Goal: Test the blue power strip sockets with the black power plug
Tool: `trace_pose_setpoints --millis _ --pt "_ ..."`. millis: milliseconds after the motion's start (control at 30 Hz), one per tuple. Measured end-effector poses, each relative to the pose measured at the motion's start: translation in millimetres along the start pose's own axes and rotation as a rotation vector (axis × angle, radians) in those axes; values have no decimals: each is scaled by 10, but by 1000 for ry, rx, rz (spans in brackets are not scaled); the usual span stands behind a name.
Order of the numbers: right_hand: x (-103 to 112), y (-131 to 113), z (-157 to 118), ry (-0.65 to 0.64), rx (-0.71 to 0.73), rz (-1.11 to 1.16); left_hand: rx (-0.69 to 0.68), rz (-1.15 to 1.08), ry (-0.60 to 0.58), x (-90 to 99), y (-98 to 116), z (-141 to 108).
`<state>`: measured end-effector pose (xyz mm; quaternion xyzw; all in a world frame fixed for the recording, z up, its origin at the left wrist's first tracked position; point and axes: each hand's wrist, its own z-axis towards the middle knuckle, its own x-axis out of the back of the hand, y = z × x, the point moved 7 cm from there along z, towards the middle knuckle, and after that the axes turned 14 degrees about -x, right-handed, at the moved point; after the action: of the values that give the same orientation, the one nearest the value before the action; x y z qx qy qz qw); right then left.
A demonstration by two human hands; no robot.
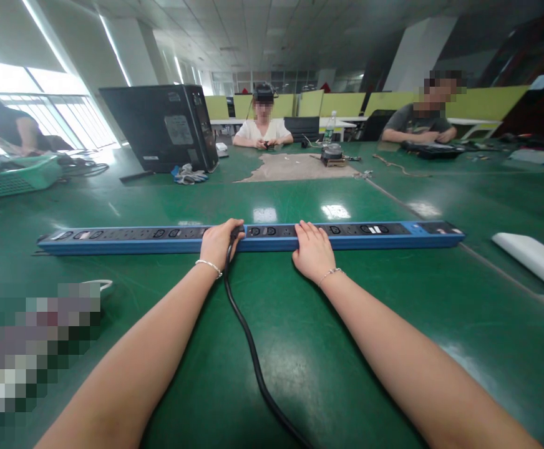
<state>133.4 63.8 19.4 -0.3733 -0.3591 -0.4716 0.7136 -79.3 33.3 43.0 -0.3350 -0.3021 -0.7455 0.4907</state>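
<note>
A long blue power strip with a black face of sockets lies crosswise on the green table in front of me. My left hand is closed around the black plug of a power cord, at the strip's middle. Whether the plug is seated in a socket is hidden by my fingers. From there the cord runs down towards me between my forearms. To the right of it, my right hand grips the strip, its fingers over the top face and its thumb at the near side.
A black computer case stands at the back left, with gloves beside it. A green basket is far left; a white device lies right. Cardboard lies across the table. Several people sit around it.
</note>
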Motion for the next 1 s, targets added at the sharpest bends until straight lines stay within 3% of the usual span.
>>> trace_pose_setpoints --millis 133,267,300,400,567,833,1000 --pt "2 6 -4 3 7 -3 14 -44 89 52 -18 18" --pt "-8 9 4 3 15 1 267 -34 413 516 -345 -52" --pt "-9 8 6 5 16 2 306 -28 433 610 -448 -79" --pt "-12 9 11 3 12 3 334 -51 371 751 -778 -178" --pt "-18 8 12 -9 9 -14 383 -57 173 651 -1206 -398" --pt "-12 12 10 -2 5 -22 300 -138 41 475 -1249 -436" --pt "-22 10 13 -11 4 -19 259 -81 34 445 -1214 -488"
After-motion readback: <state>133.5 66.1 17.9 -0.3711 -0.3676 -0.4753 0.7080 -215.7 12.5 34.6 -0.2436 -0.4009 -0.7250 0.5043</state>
